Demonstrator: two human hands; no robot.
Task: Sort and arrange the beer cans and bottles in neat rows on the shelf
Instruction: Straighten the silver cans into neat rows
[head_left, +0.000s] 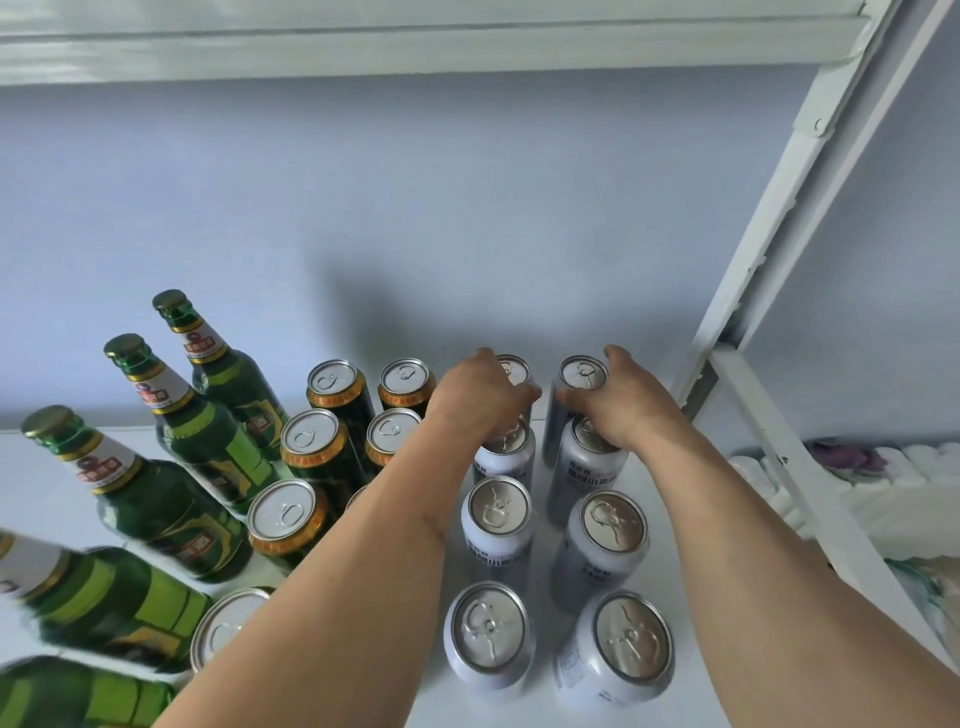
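On the white shelf (31, 483) stand green beer bottles (171, 499) in a row at the left, green cans with orange rims (311, 441) in two rows in the middle, and white cans (493, 525) in two rows at the right. My left hand (480, 397) grips the rearmost white can (517, 370) of the left white row. My right hand (623, 402) grips the rearmost white can (582, 375) of the right white row. Both hands also overlap the second cans from the back, and my left forearm hides part of the green cans.
A white upright post (769, 249) and a slanted brace (779, 452) bound the shelf on the right. An upper shelf board (363, 47) runs overhead. The pale blue wall (415, 208) stands right behind the cans. White packages (893, 467) lie beyond the post.
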